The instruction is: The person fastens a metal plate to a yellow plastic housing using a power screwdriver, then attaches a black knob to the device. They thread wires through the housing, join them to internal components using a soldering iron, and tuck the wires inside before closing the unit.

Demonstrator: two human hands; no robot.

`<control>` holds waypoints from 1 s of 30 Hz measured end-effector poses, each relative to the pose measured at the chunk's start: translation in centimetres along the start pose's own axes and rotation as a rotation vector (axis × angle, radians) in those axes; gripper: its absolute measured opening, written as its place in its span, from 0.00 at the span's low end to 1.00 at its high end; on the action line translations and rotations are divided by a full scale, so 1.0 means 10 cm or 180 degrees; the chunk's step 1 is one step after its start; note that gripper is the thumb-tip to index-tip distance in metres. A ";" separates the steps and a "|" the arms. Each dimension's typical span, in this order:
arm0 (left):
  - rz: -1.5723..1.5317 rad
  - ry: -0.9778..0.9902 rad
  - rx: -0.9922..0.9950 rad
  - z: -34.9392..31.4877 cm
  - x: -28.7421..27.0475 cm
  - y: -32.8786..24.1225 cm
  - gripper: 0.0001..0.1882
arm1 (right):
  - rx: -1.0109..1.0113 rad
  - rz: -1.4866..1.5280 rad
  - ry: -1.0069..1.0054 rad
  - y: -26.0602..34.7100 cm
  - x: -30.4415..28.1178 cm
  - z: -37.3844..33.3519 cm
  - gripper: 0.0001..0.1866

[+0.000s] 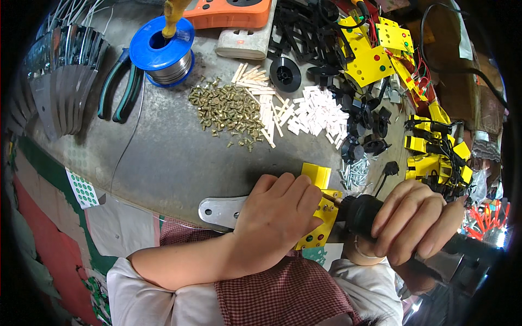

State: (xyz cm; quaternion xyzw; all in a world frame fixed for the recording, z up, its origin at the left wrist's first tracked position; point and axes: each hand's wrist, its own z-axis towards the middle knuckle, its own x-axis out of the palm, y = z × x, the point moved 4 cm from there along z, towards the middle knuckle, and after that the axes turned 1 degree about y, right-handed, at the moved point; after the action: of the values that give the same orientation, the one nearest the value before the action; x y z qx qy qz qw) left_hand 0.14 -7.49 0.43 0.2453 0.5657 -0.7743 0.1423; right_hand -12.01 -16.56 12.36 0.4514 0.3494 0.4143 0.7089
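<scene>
My left hand [277,214] lies closed over a yellow metal plate [325,221], pressing it at the table's near edge. Small green and red round parts sit at the plate's near end, and a yellow bent flap [316,175] shows beyond my fingers. From under the same hand sticks out a silver metal strip with holes [220,211]; how it joins the yellow piece is hidden. My right hand [418,220] wraps around a black power screwdriver [361,214], held almost level. Its bit points left and meets the yellow plate near a brass-coloured screw.
Brass screws [228,111], white blocks [318,114] and silver screws [356,173] lie in piles beyond my hands. Farther off are a blue solder spool [163,46], pliers [122,87], black plastic parts [285,74] and wired yellow plates [370,65]. Metal strips [65,81] stand left.
</scene>
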 end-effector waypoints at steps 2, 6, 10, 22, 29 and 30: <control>0.0009 0.0065 0.0014 0.00 0.01 0.00 0.21 | -0.0043 0.0027 0.0079 -0.02 -0.01 -0.02 0.09; 0.0080 0.0076 0.0017 -0.01 0.02 -0.01 0.21 | -0.0073 0.0083 0.0025 -0.04 0.02 0.00 0.09; 0.0089 -0.0057 0.0044 -0.01 0.02 -0.03 0.21 | -0.0112 0.0055 -0.0580 0.00 0.09 -0.06 0.15; 0.0073 -0.0325 -0.0103 -0.02 -0.01 -0.03 0.28 | -0.1042 0.0346 -0.2314 0.22 0.06 -0.46 0.36; 0.0585 0.0056 0.0393 -0.26 -0.40 -0.02 0.40 | 0.1686 -0.1841 -0.4004 0.56 -0.73 -1.76 0.24; 0.0809 0.0313 0.0362 -0.32 -0.41 0.01 0.46 | 0.2185 -0.2172 -0.4038 0.49 -0.78 -2.01 0.26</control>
State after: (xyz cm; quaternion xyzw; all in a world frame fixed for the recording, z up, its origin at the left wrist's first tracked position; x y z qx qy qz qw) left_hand 4.29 -4.72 1.79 0.3603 0.4915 -0.7679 0.1971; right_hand -34.08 -15.36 10.86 0.6624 0.1062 -0.2922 0.6816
